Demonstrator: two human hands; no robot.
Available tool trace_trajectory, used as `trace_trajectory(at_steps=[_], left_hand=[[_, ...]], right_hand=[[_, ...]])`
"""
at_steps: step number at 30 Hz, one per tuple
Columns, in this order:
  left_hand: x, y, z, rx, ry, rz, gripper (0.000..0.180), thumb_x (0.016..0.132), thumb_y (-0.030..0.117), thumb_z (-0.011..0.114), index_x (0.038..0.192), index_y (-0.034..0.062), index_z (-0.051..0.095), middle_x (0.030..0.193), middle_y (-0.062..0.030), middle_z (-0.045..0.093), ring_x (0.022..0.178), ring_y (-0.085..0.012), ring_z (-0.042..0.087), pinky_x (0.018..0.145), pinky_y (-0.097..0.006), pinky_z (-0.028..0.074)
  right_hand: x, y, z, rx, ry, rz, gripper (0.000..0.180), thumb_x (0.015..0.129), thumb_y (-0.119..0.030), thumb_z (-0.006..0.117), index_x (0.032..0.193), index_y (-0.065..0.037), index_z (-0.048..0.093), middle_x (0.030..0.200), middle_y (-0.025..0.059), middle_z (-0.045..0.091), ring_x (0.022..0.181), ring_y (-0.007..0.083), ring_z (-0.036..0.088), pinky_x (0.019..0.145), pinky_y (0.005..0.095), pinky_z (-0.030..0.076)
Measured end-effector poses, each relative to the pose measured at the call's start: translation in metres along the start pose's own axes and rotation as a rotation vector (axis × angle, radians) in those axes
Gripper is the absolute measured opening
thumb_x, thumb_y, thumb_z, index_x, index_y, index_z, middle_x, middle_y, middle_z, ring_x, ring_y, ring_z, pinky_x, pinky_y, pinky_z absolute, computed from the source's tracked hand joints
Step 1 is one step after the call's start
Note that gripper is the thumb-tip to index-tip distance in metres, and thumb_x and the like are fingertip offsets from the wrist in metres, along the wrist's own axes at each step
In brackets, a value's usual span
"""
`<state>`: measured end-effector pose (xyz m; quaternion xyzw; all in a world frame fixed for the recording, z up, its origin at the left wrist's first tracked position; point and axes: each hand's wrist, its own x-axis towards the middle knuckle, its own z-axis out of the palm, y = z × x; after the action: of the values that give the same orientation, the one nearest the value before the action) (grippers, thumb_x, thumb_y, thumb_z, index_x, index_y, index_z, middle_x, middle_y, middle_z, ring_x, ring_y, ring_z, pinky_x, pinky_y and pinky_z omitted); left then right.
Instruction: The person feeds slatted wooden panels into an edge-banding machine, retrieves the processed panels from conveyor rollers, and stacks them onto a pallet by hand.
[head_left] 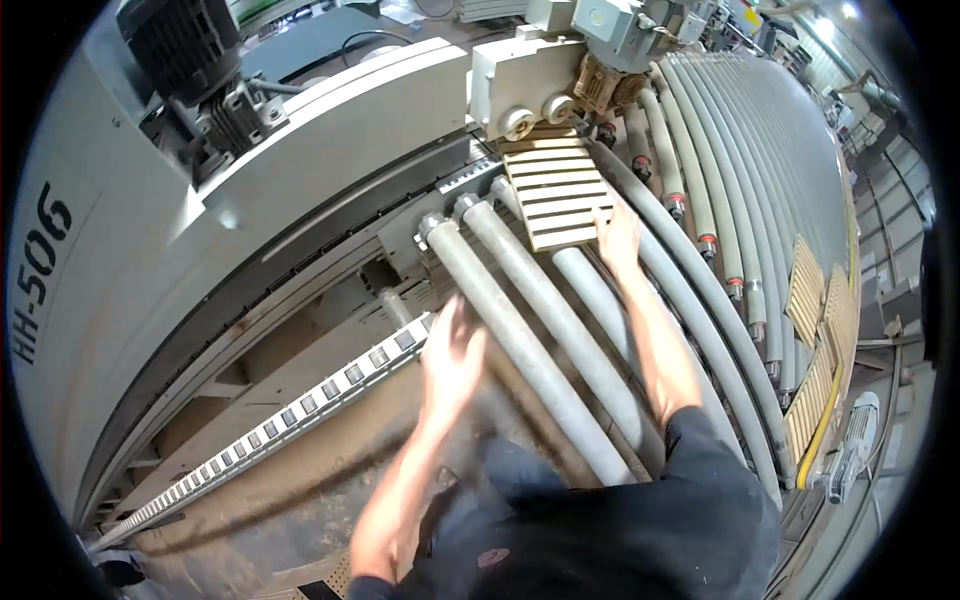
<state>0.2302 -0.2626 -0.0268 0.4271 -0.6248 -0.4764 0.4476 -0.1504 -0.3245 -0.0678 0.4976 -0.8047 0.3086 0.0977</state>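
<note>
Slatted wooden panel (pixel 556 195), long axis toward machine (pixel 330 130)

Grey rollers (pixel 540 340) run beneath the fingers; beyond them a dark motor (pixel 185 50) tops the pale machine housing (pixel 330 130); stacked slatted boards (pixel 815 300) lie far right.

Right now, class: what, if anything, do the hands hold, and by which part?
Right hand presses the near right corner of the slatted pale wooden panel; no closed hold shows. Left hand, blurred, holds nothing.
</note>
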Motion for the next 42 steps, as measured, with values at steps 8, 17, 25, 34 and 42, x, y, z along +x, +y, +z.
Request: trace_trajectory(at_steps=[8, 17, 25, 34, 42], left_hand=[[0.185, -0.002, 0.100, 0.457, -0.203, -0.042, 0.063, 0.080, 0.038, 0.067, 0.118, -0.0110, 0.055, 0.113, -0.0330, 0.064, 0.108, -0.0454, 0.062, 0.096, -0.051, 0.046], [0.199, -0.013, 0.079, -0.144, -0.499, -0.532, 0.037, 0.080, 0.023, 0.079, 0.101, -0.0070, 0.070, 0.091, -0.0165, 0.073, 0.072, -0.0209, 0.071, 0.062, -0.034, 0.057], [0.069, 0.069, 0.004, -0.127, -0.560, -0.014, 0.036, 0.082, 0.015, 0.078, 0.111, -0.0038, 0.069, 0.101, -0.0091, 0.073, 0.089, -0.0156, 0.067, 0.081, -0.031, 0.055], [-0.025, 0.079, -0.065, 0.068, -0.587, 0.967, 0.064, 0.062, 0.006, 0.069, 0.125, -0.0023, 0.063, 0.122, -0.0259, 0.059, 0.106, -0.0397, 0.061, 0.091, -0.045, 0.051], [-0.046, 0.064, -0.074, 0.137, -0.581, 1.104, 0.073, 0.060, 0.003, 0.070, 0.133, 0.0051, 0.061, 0.134, -0.0235, 0.054, 0.119, -0.0419, 0.053, 0.100, -0.047, 0.047]], right_hand=[[-0.063, -0.054, -0.025, 0.021, 0.108, 0.225, 0.045, 0.090, -0.027, 0.068, 0.125, -0.003, 0.054, 0.119, 0.0201, 0.061, 0.117, 0.0393, 0.050, 0.099, 0.0545, 0.037], [-0.137, -0.103, -0.075, 0.492, 0.097, 0.462, 0.053, 0.086, -0.013, 0.073, 0.130, 0.004, 0.051, 0.109, 0.0173, 0.064, 0.102, 0.0280, 0.061, 0.090, 0.0400, 0.049], [-0.187, -0.122, -0.159, 1.296, 0.014, 0.656, 0.058, 0.100, -0.042, 0.058, 0.137, 0.002, 0.053, 0.121, 0.0091, 0.065, 0.106, 0.0162, 0.061, 0.092, 0.0324, 0.048], [-0.146, -0.173, -0.181, 1.899, -0.140, -0.048, 0.067, 0.097, -0.052, 0.054, 0.137, 0.002, 0.050, 0.104, 0.0134, 0.064, 0.098, 0.0238, 0.061, 0.090, 0.0373, 0.048], [-0.133, -0.190, -0.155, 1.927, -0.082, -0.547, 0.040, 0.102, -0.036, 0.047, 0.124, -0.003, 0.054, 0.098, 0.0099, 0.063, 0.089, 0.0243, 0.063, 0.096, 0.0443, 0.039]])
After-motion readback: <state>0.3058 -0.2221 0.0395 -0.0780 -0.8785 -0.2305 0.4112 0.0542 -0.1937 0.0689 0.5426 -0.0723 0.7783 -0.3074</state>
